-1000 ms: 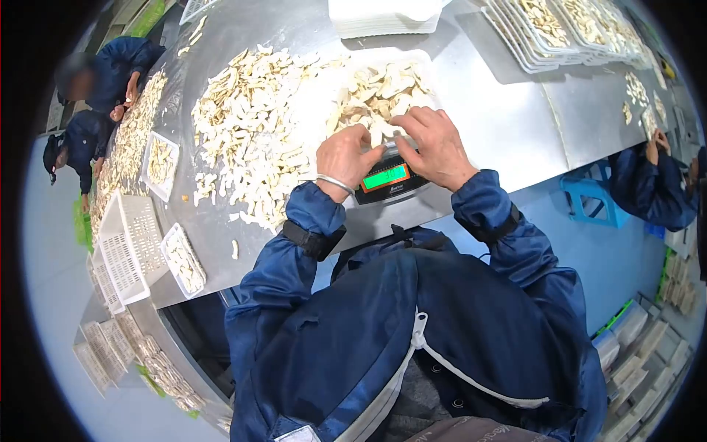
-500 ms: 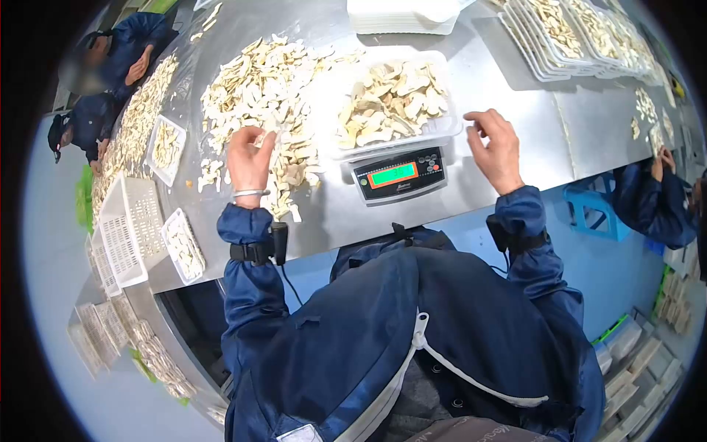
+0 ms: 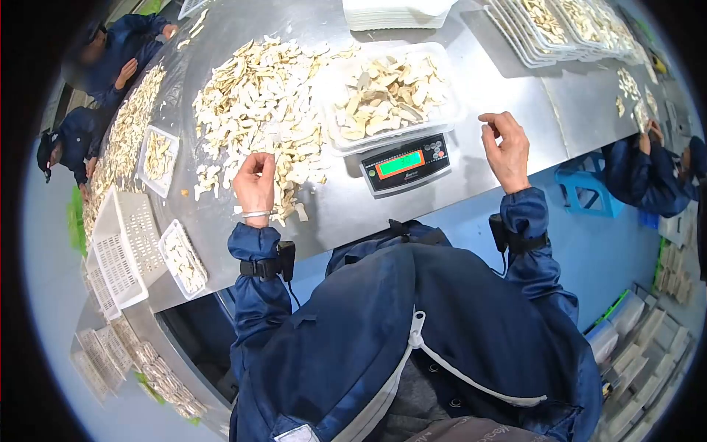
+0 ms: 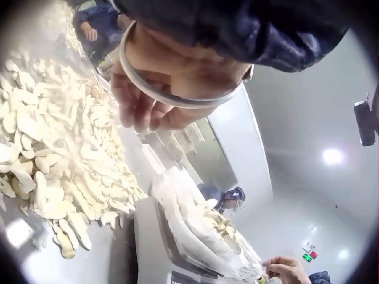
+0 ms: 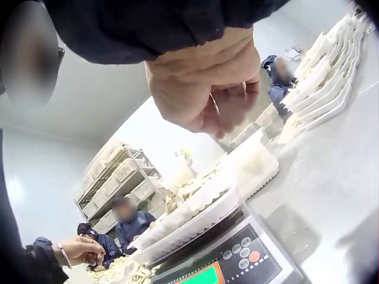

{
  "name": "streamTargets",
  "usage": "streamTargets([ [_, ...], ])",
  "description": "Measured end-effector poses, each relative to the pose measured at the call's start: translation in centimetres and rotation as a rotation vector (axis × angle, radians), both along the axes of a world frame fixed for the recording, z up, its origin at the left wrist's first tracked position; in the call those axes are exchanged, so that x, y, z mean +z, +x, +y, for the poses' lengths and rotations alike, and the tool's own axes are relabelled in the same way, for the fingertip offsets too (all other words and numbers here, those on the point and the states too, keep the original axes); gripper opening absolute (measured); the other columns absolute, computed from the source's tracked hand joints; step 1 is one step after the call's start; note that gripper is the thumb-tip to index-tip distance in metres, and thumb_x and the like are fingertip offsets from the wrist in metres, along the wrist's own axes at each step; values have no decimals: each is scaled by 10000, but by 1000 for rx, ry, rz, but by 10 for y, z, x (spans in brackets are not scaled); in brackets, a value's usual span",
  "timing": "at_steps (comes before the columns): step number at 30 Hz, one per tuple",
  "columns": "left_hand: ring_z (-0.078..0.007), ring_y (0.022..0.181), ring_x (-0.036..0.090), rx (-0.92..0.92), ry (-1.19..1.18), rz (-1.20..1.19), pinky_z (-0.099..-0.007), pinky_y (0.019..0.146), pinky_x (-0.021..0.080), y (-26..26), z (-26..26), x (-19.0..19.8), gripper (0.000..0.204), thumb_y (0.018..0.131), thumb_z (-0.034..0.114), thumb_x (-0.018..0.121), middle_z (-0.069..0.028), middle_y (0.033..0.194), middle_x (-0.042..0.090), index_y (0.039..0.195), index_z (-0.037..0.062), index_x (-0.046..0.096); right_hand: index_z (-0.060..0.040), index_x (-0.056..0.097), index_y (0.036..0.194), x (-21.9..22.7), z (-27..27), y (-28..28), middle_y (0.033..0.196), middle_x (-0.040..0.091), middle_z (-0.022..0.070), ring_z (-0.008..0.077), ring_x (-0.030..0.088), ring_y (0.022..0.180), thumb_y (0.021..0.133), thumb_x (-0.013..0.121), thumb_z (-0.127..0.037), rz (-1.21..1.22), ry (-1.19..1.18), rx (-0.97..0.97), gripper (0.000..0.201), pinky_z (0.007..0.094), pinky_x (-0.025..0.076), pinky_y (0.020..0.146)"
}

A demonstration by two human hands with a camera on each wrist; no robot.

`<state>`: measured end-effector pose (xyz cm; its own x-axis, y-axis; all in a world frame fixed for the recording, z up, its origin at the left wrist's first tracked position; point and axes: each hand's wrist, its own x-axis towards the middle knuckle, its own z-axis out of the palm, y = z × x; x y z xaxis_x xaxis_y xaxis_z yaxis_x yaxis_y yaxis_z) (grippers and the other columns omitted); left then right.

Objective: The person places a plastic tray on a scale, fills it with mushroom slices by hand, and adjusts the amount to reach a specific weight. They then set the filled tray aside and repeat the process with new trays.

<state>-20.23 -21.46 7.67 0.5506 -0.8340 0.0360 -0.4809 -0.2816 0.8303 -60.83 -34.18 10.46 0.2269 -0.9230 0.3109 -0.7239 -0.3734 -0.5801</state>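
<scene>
Both hands hang loosely curled and empty, left hand (image 3: 254, 184) over the loose slices (image 3: 250, 110), right hand (image 3: 507, 151) beside the tray (image 3: 451, 110) on the scale (image 3: 406, 163); best add single slices, watching the display.

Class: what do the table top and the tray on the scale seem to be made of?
Table top: probably stainless steel, brushed grey with dull reflections. Tray on the scale: likely thin clear plastic, since its rim looks translucent and the pale slices show through.
</scene>
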Motion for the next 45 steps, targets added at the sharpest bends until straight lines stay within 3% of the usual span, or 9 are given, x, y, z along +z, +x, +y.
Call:
streamTargets([
  [8,-118,665,554,-123,-47,-48,-255,652,452,0,-12,-11,133,835,112,651,-46,732,626,828,-21,646,-59,647,892,10,30,9,736,555,69,211,544,640,792,577,-37,9,-21,-72,124,330,420,669],
  [12,-279,1006,579,-308,-287,-305,-347,886,448,-20,-37,2,303,807,126,664,-138,1073,623,1094,40,618,-54,649,911,8,38,30,814,619,98,260,592,715,780,583,-43,-94,99,34,148,362,452,715],
  [14,-361,1181,474,-475,-312,-388,-419,1009,366,-37,-57,11,457,801,181,670,-159,1252,549,1233,83,556,-45,648,925,8,31,50,860,637,126,308,603,780,772,584,-46,-53,8,235,166,396,460,753],
  [17,-382,1306,346,-664,-301,-513,-447,1071,304,-74,-84,25,504,805,226,673,-114,1383,466,1277,106,545,-36,614,1035,11,17,75,950,632,138,319,594,894,773,572,-31,10,12,400,265,402,467,777],
  [21,-339,1329,318,-762,-233,-671,-565,1060,246,-112,-115,18,411,827,267,643,-63,1367,473,1220,160,580,-34,605,1066,8,-7,79,990,630,132,327,595,924,785,571,-27,-34,-46,426,283,392,486,798],
  [25,-325,1279,376,-656,-157,-719,-544,1067,230,-112,-124,11,325,810,254,665,-58,1254,531,1111,143,612,-31,615,1035,10,-30,52,985,626,137,317,608,870,790,576,-28,-25,26,388,248,377,494,769],
  [32,-359,1253,409,-376,-226,-597,-511,1053,278,-110,-111,17,346,798,155,676,-85,1287,529,1134,101,615,-13,611,1003,-10,-78,21,845,603,137,295,586,716,800,604,-119,-169,190,120,229,396,476,678],
  [37,-344,1363,258,-617,-54,-694,-571,1087,188,-147,-125,14,525,859,347,614,-69,1442,368,1335,177,471,34,597,995,-36,-93,27,811,636,175,274,614,689,751,621,-164,-203,494,142,315,343,491,667],
  [45,-331,1341,302,-691,-126,-670,-576,1087,179,-136,-119,12,461,841,329,629,-71,1398,419,1266,176,536,41,627,912,-52,-93,34,715,624,98,164,583,631,748,640,-83,-369,479,74,205,288,474,588],
])
